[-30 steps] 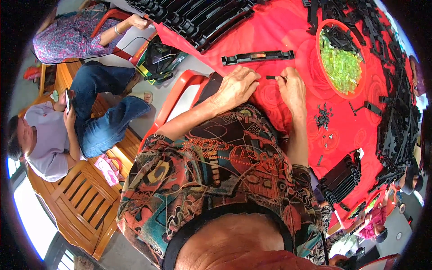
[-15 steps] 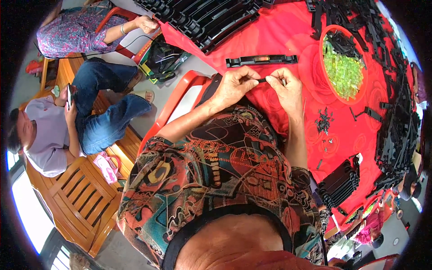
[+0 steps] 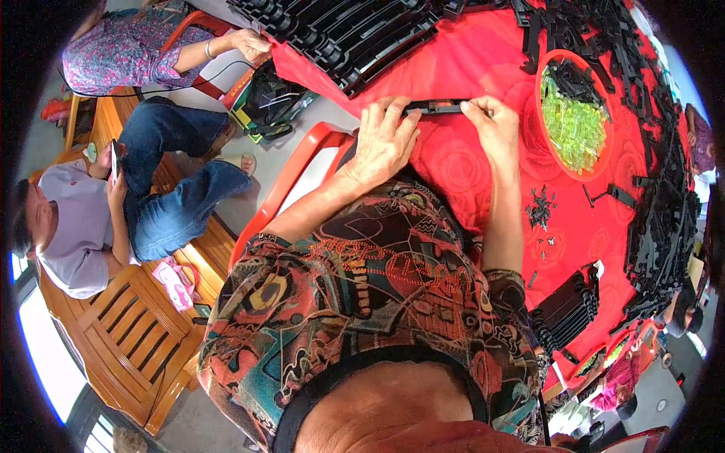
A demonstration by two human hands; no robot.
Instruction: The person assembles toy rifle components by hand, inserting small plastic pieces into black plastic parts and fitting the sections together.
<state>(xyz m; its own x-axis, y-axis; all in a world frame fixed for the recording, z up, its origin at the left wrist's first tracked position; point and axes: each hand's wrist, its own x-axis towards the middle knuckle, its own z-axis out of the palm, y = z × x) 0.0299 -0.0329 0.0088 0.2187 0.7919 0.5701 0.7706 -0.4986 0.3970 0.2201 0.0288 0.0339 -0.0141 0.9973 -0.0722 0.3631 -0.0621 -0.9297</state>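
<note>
My left hand [image 3: 384, 137] and my right hand [image 3: 492, 122] both hold a long black plastic strip [image 3: 433, 108] just above the red tablecloth [image 3: 468, 53]. The left hand grips its left end, fingers curled over it. The right hand pinches its right end with the fingertips. Beyond the right hand stands a red bowl [image 3: 541, 113] with yellow-green clear pieces [image 3: 572, 124] and some black parts in it. A little heap of small black parts [image 3: 541, 208] lies to the right of my right forearm.
Stacked black plastic strips [image 3: 355, 34] fill the far table edge, with more piles at the right [image 3: 664, 219] and near right [image 3: 566, 306]. A red plastic chair [image 3: 291, 189] is at my left. Two persons sit at the left by a wooden bench [image 3: 128, 340]; one's hand [image 3: 251, 44] touches the cloth.
The long black strip that lay on the cloth beyond my hands is now lifted and held by both hands. A second ago my hands were close together on a small black piece.
</note>
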